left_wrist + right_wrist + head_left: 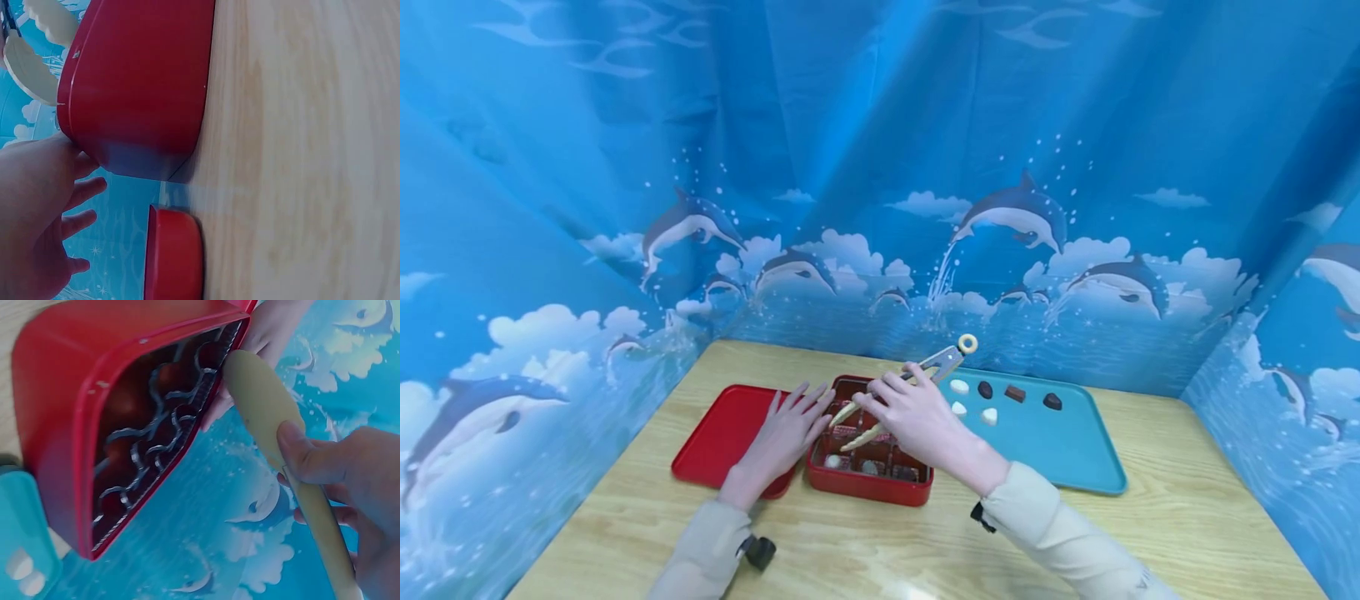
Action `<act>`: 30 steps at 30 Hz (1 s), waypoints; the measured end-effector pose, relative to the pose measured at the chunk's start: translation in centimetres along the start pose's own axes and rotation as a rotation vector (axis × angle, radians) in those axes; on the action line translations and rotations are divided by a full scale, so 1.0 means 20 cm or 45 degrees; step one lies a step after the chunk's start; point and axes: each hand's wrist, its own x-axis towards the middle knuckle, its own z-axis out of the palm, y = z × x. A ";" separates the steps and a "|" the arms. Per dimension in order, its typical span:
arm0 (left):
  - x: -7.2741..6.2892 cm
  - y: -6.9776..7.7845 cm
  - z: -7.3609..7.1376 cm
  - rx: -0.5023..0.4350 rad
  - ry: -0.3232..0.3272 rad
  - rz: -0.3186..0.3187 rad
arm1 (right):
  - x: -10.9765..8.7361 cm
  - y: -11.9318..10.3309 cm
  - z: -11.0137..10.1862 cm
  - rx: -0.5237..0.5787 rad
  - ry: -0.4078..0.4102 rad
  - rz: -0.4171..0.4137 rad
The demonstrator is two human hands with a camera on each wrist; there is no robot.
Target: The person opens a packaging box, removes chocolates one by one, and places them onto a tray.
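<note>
My right hand [921, 417] holds a pair of tongs [951, 358] with cream scalloped tips and a ring at the top end. The tongs' arms stand apart above a red box [868, 490], angled down to the left. In the right wrist view the thumb and fingers of the right hand [356, 475] grip one cream arm of the tongs [265, 400]. My left hand [786, 433] lies at the box's left rim with its fingers stretched out. Clear dividers split the box; several pieces, one a white chocolate [833, 461], sit in the front compartments.
Left of the box, a red tray-like lid [722, 437] lies partly under the left arm. On the right, a teal tray [1052, 458] carries several dark and white chocolates along its far left part. Blue dolphin-printed curtains [865, 167] enclose the wooden table [850, 550].
</note>
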 end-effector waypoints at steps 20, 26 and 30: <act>0.00 -0.02 0.02 0.027 0.053 0.096 | 0.22 -0.19 0.03 -0.265 -0.053 -0.227; 0.00 -0.03 0.02 0.031 0.055 0.070 | 0.25 -0.25 0.05 -0.387 -0.054 -0.259; 0.00 -0.03 0.02 0.017 0.067 0.076 | 0.26 -0.28 0.06 -0.415 -0.080 -0.275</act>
